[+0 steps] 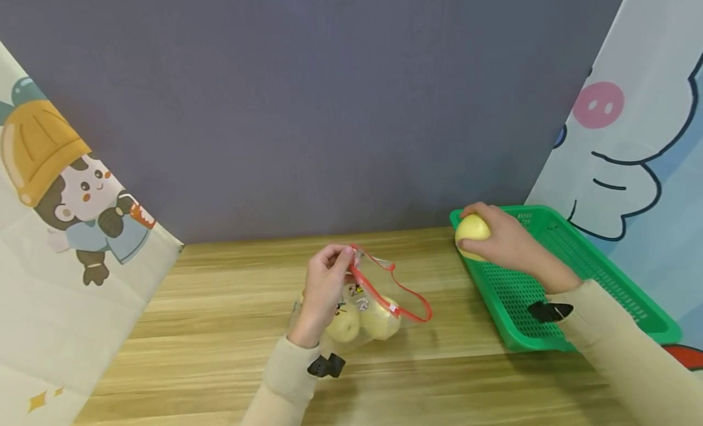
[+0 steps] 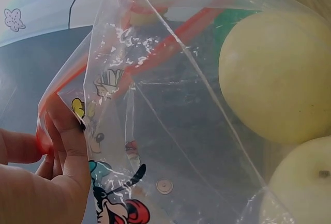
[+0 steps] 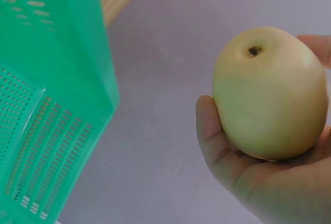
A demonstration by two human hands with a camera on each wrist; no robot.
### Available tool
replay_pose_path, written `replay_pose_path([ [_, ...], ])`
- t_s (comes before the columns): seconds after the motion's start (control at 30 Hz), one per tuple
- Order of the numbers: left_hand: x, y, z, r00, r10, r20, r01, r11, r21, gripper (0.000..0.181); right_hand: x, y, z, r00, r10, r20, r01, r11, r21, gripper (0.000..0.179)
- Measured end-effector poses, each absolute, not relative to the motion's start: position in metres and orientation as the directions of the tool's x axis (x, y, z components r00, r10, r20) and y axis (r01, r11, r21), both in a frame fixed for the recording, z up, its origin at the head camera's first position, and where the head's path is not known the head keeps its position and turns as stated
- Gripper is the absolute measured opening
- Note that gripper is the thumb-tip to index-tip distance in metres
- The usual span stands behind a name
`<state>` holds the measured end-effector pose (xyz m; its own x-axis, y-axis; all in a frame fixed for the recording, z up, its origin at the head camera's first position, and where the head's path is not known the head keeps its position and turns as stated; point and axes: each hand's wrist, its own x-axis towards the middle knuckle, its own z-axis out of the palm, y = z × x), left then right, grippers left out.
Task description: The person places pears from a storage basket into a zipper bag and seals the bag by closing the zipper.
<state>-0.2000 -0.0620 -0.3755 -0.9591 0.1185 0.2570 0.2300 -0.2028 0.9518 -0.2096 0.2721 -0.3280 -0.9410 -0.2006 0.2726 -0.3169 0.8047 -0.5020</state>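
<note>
My left hand [image 1: 324, 285] pinches the red-edged mouth of a clear zip bag [image 1: 359, 285] printed with cartoon figures. Inside the bag, pale yellow pears [image 2: 276, 76] lie on the table side by side; the left wrist view shows two of them. The bag's opening gapes to the right, with a white slider [image 1: 393, 309] on its red strip. Another round pear [image 3: 269, 94] is held in my right hand [image 1: 502, 240], thumb on one side and fingers on the other. That hand is above the left rim of a green basket [image 1: 494, 313].
A wood-grain table [image 1: 219, 310] spreads beneath everything. Behind it rises a grey panel [image 1: 329, 108]. Cartoon-printed sheets stand at the left [image 1: 33, 279] and right [image 1: 631, 23]. The basket's perforated floor shows beneath my right forearm.
</note>
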Motion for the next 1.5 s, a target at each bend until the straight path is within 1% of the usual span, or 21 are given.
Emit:
replay_pose_path([
  [0.2, -0.201, -0.061, -0.378, -0.963, 0.106, 0.249, 0.223, -0.210, 0.952, 0.021, -0.201, 0.261, -0.326, -0.938, -0.204, 0.280, -0.330, 0.775, -0.540, 0.048],
  [0.6, -0.200, -0.060, -0.377, -0.962, 0.104, 0.251, 0.225, -0.213, 0.951, 0.021, -0.194, 0.250, -0.323, -0.935, -0.168, 0.313, -0.324, 0.764, -0.558, 0.049],
  [0.93, -0.200, -0.060, -0.375, -0.960, 0.112, 0.257, 0.231, -0.205, 0.951, 0.023, -0.180, 0.238, -0.317, -0.926, -0.173, 0.334, -0.347, 0.736, -0.581, 0.053],
  [1.27, -0.199, -0.060, -0.375, -0.961, 0.125, 0.246, 0.219, -0.197, 0.956, 0.023, -0.173, 0.224, -0.325, -0.914, -0.175, 0.366, -0.374, 0.714, -0.593, 0.051],
  [1.5, -0.197, -0.058, -0.378, -0.958, 0.156, 0.242, 0.211, -0.196, 0.958, 0.027, -0.170, 0.217, -0.332, -0.917, -0.189, 0.350, -0.378, 0.687, -0.620, 0.050],
])
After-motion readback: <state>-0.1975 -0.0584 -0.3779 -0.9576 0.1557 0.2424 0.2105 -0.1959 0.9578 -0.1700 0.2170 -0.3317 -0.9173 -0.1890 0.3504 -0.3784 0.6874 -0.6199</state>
